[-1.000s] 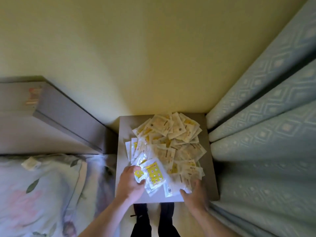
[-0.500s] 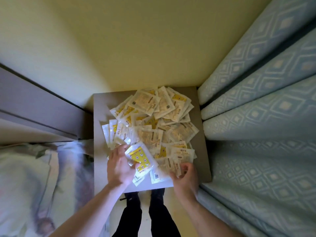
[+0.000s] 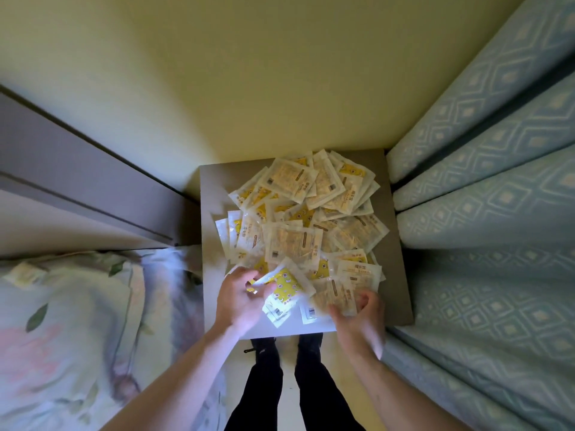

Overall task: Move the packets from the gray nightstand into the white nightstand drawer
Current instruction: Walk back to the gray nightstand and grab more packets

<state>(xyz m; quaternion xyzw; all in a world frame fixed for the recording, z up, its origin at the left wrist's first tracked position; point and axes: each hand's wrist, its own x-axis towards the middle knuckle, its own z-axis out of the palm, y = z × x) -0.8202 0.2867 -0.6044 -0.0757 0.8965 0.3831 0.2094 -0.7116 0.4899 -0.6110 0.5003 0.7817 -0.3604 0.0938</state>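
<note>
- Head view, looking down: the gray nightstand stands against the yellow wall, its top nearly covered by a loose heap of packets in white and yellow, overlapping at all angles.
- The heap runs from the 12 o'clock edge of the top down to the 6 o'clock edge; a bare strip of the top shows along the 9 o'clock side.
- The left hand is at about 7 o'clock on the top, fingers curled round the near end of a yellow-printed packet that lies tilted on the heap. Thumb and fingers pinch its corner.
- The right hand is at about 5 o'clock, fingers curled over the edge of a pale packet at the heap's near side, gripping it; the hand is somewhat blurred.
- Two more small white packets poke out past the 6 o'clock edge of the heap, between the two hands.
- At 3 o'clock, touching the nightstand's side, hang blue patterned curtains in thick folds.
- At 9 o'clock lies a bed with floral bedding, and above it a gray headboard.
- Below the nightstand's 6 o'clock edge the person's dark trouser legs and shoes show on the floor.
- The white nightstand is out of view.
</note>
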